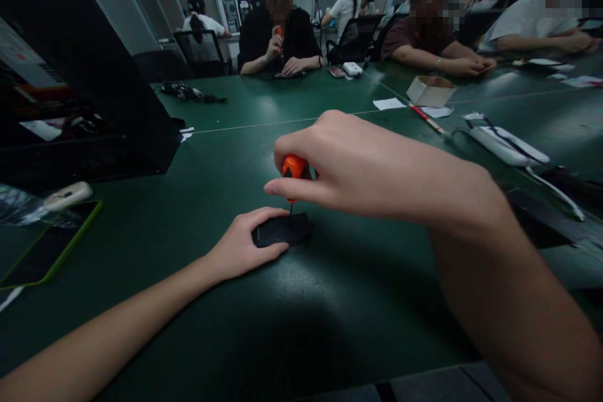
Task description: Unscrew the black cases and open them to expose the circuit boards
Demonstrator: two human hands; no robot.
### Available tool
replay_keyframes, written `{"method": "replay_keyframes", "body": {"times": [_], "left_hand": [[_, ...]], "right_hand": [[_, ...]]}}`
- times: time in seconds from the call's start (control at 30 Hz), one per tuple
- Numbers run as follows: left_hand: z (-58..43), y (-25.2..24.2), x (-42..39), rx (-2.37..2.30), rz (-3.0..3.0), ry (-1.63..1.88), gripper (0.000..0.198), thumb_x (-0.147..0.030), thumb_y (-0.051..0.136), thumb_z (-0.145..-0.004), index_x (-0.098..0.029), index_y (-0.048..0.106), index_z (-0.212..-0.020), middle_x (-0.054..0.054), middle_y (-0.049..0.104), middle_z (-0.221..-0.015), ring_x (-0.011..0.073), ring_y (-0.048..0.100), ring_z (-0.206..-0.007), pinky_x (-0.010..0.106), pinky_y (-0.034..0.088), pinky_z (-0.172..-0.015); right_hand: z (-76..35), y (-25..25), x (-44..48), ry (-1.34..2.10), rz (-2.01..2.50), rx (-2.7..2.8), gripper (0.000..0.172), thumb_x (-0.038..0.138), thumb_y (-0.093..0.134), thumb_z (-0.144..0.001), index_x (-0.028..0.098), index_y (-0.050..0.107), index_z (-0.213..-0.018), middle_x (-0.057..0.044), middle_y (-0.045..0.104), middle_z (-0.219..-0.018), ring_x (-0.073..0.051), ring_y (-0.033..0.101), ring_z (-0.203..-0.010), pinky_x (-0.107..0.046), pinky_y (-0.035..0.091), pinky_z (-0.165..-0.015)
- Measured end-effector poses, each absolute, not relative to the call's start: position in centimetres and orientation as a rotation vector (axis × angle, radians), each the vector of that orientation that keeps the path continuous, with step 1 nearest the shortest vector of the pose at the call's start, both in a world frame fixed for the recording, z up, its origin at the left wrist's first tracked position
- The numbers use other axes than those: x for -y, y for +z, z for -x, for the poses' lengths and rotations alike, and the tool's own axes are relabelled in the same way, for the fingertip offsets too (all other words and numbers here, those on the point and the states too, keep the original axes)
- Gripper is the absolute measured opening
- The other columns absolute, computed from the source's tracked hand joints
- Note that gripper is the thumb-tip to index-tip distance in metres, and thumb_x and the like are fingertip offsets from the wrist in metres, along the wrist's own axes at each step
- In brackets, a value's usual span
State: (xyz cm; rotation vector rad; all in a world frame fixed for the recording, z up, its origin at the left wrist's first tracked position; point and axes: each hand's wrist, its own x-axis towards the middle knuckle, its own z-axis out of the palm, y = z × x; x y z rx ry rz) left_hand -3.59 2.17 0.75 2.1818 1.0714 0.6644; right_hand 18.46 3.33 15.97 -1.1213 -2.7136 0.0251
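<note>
A small black flat device with rounded ends (277,233) lies on the green table; its exact kind I cannot make out. My left hand (245,239) grips it from the left, thumb along the near edge and fingers along the far edge. Above it, my right hand (325,163) is wrapped round the orange and black handle of a screwdriver (294,168). The screwdriver stands upright, its thin shaft reaching down to the top of the device near its right part. Whether the tip sits in a screw is too small to tell.
A black shelf (141,132) stands at the left, near a green-edged phone (51,251). Across the green table (226,169), a person (277,44) holds another screwdriver. Cables (188,92), an open box (429,91) and a white power strip (509,146) lie farther off.
</note>
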Motion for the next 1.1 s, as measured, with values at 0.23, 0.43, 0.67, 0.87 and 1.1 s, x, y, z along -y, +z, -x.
{"method": "replay_keyframes", "body": {"times": [0.23, 0.43, 0.67, 0.87, 1.1], "left_hand": [[3.6, 0.5, -2.1, -1.103, -2.142, 0.681, 0.036, -0.032, 0.076, -0.080, -0.020, 0.069, -0.113, 0.006, 0.075, -0.111, 0.0274, 0.070, -0.103, 0.038, 0.055, -0.091], [3.5, 0.6, -2.0, -1.095, -2.123, 0.697, 0.035, -0.033, 0.076, -0.079, -0.019, 0.070, -0.110, 0.008, 0.075, -0.112, 0.0300, 0.070, -0.104, 0.040, 0.057, -0.091], [3.6, 0.4, -2.0, -1.118, -2.121, 0.676, 0.038, -0.034, 0.077, -0.080, -0.020, 0.070, -0.114, 0.007, 0.075, -0.114, 0.0302, 0.070, -0.105, 0.040, 0.058, -0.091], [3.4, 0.7, -1.8, -1.122, -2.077, 0.666, 0.029, -0.034, 0.074, -0.082, -0.018, 0.070, -0.106, 0.006, 0.075, -0.106, 0.0289, 0.071, -0.100, 0.040, 0.059, -0.089], [3.0, 1.8, -1.5, -1.108, -2.008, 0.691, 0.028, -0.043, 0.071, -0.084, -0.018, 0.069, -0.095, 0.007, 0.075, -0.098, 0.0283, 0.070, -0.095, 0.040, 0.059, -0.088]], "right_hand": [[-17.8, 16.3, -2.5, 0.100, 1.011, 2.707, 0.035, 0.048, 0.057, -0.097, 0.016, 0.072, -0.095, -0.003, 0.065, -0.078, -0.015, 0.059, -0.077, -0.026, 0.035, -0.067], [-17.7, 16.2, -2.4, 0.145, 0.994, 2.735, 0.034, 0.047, 0.057, -0.097, 0.016, 0.071, -0.093, -0.004, 0.065, -0.079, -0.014, 0.057, -0.074, -0.026, 0.033, -0.065], [-17.4, 15.9, -2.4, 0.167, 0.968, 2.748, 0.034, 0.046, 0.056, -0.098, 0.016, 0.071, -0.095, -0.003, 0.064, -0.080, -0.013, 0.055, -0.073, -0.027, 0.033, -0.065], [-17.3, 16.0, -2.3, 0.149, 0.924, 2.772, 0.033, 0.047, 0.057, -0.098, 0.017, 0.071, -0.094, -0.002, 0.063, -0.077, -0.013, 0.054, -0.071, -0.027, 0.031, -0.064], [-17.0, 16.0, -1.6, 0.132, 0.808, 2.829, 0.031, 0.046, 0.052, -0.100, 0.021, 0.070, -0.096, -0.002, 0.065, -0.078, -0.014, 0.052, -0.067, -0.030, 0.030, -0.061]]}}
